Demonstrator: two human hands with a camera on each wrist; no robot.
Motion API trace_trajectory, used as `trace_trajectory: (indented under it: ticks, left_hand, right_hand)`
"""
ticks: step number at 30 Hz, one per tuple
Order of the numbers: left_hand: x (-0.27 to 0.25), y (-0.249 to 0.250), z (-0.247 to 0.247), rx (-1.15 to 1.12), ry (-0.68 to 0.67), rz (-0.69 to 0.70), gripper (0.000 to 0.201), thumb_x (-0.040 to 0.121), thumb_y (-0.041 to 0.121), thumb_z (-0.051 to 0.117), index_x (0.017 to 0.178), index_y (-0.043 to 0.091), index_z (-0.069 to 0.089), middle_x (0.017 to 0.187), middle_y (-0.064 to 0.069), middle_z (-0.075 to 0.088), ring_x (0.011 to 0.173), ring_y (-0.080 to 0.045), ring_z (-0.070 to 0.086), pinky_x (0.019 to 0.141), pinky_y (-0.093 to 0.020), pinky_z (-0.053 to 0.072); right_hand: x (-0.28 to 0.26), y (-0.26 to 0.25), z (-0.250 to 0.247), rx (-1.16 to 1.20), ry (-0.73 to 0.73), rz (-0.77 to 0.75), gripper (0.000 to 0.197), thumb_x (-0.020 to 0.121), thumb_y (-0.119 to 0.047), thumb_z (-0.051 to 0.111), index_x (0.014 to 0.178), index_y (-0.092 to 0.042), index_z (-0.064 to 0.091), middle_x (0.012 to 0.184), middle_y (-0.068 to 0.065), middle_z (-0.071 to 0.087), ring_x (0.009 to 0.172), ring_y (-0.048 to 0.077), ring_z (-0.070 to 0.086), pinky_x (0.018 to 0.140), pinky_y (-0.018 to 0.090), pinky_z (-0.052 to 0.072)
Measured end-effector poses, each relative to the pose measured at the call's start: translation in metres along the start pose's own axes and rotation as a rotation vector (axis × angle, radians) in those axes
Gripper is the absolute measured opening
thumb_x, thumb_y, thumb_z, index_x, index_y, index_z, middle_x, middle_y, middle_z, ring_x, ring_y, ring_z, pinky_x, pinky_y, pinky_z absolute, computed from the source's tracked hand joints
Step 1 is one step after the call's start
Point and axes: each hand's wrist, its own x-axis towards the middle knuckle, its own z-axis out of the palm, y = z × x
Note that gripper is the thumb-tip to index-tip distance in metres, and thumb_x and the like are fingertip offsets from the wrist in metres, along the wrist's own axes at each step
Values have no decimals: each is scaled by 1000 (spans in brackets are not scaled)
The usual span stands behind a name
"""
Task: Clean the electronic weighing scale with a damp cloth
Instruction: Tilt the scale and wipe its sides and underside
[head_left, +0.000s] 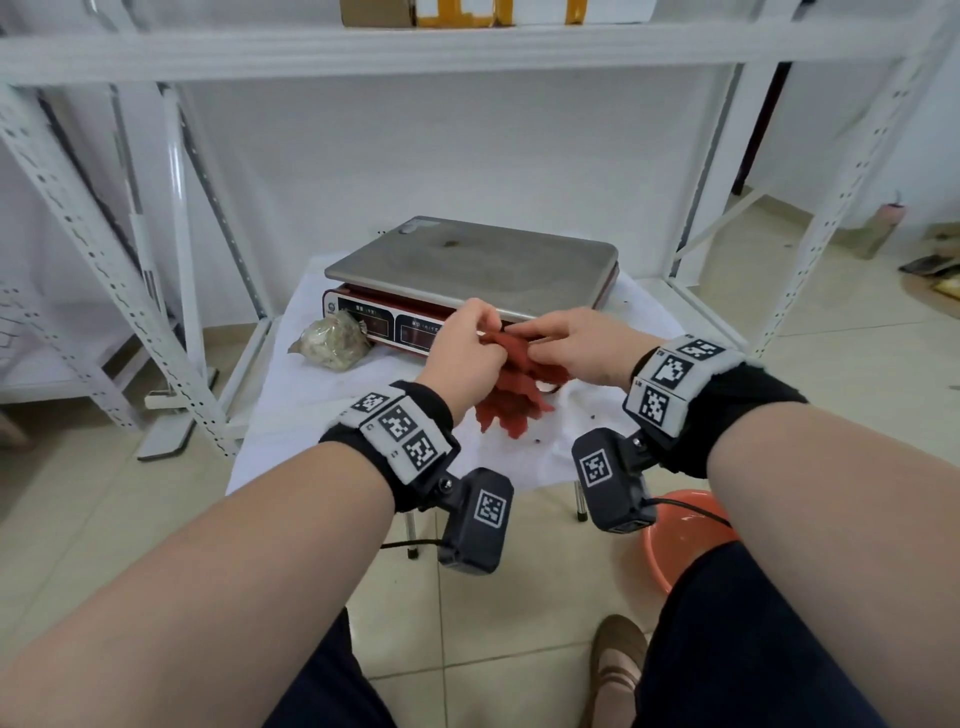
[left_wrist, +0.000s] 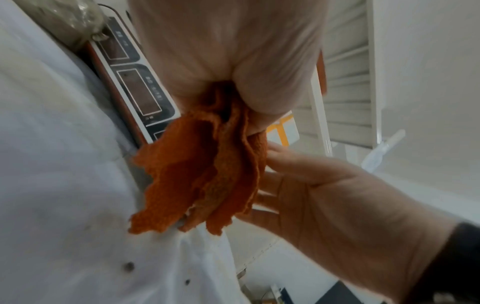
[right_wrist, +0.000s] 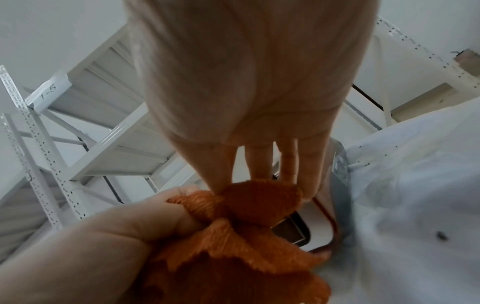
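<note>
Both hands, left hand (head_left: 462, 348) and right hand (head_left: 576, 351), pinch the crumpled rust-red woven cloth (head_left: 511, 395); beyond them, the steel-topped electronic scale (head_left: 472, 265) looks spotted, wiping apparently not yet begun.

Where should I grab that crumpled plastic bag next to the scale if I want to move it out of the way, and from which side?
Take the plastic bag by its pointed, gathered end at the left, coming from the left or from above. Its right side sits against the front panel of the scale, so there is little room there. Both the left hand and the right hand hold the cloth, so free one first.
</note>
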Motion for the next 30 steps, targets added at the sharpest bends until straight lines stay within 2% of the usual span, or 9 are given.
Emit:
trace_trajectory:
  ticks: [4, 7, 10, 14, 20, 23, 25, 28, 30]
  left_hand:
    - [6, -1, -15, -7, -31, -13, 26, 78, -13, 39, 76, 12, 47, 62, -12, 55, 41, -26, 51, 33, -26, 40]
    - [7, 2, -22, 25, -30, 5, 31, 76, -14, 40, 72, 14, 52, 69, -12, 58, 50, -25, 53, 33, -21, 36]
    - [4, 3, -30, 30, -52, -18, 29, 76, -15, 41, 74, 10, 55, 66, -15, 62, 45, -26, 56, 32, -19, 36]
    - [1, 2, -44, 54, -48, -32, 28, 76, -15, 40, 72, 9, 55, 62, -16, 62, 37, -25, 57, 30, -20, 36]
    - [5, -4, -68, 117, -9, -113, 28, 78, -9, 36, 75, 13, 53, 57, -22, 61, 38, -34, 57, 30, -18, 33]
    - [18, -19, -82, 222, 141, -145, 30, 76, -7, 38, 72, 19, 52, 63, -11, 61, 48, -28, 58, 31, -14, 31]
    - [21, -28, -93, 273, 200, -214, 32, 76, -5, 30, 76, 21, 50, 60, -15, 64, 48, -30, 62, 34, -18, 38]
    - [23, -40, -103, 263, 157, -350, 33, 82, -3, 22, 75, 19, 46, 43, -5, 59, 32, -25, 52, 36, -24, 40]
    - [25, -52, -103, 389, 44, -451, 28, 93, 10, 29, 84, 20, 54, 55, -3, 63, 39, -23, 52, 39, -21, 40]
  right_hand:
    - [1, -8, -2, -14, 117, -41, 33, 84, -8, 58, 106, -29, 70, 82, -2, 69, 70, 7, 64, 66, 6, 49]
    - [3, -14, 0, -36, 208, -38, 22, 82, -7, 60, 85, -25, 72, 63, -2, 67, 61, 12, 69, 56, 9, 51]
    - [4, -21, 4, -127, 243, -50, 19, 80, -11, 65, 72, -28, 68, 57, -7, 65, 51, 2, 64, 49, 7, 47]
    - [9, -28, 12, -199, 284, -37, 18, 76, -18, 71, 63, -28, 61, 58, -11, 62, 54, 5, 62, 49, 15, 44]
    - [30, -34, 27, -275, 331, -43, 31, 71, -41, 76, 60, -26, 51, 63, -14, 50, 70, 12, 53, 65, 24, 39]
    - [37, -30, 30, -266, 343, -32, 32, 73, -50, 72, 70, -25, 52, 72, -12, 52, 77, 15, 52, 68, 27, 40]
    - [39, -22, 28, -235, 331, -4, 30, 76, -51, 69, 83, -24, 58, 84, -6, 57, 89, 18, 56, 75, 27, 42]
    - [42, -11, 24, -224, 314, 29, 28, 81, -43, 67, 99, -22, 66, 102, 3, 65, 100, 20, 58, 79, 23, 38]
    - [42, -7, 24, -219, 331, 38, 24, 83, -37, 66, 102, -22, 68, 106, 3, 66, 97, 18, 59, 77, 20, 36]
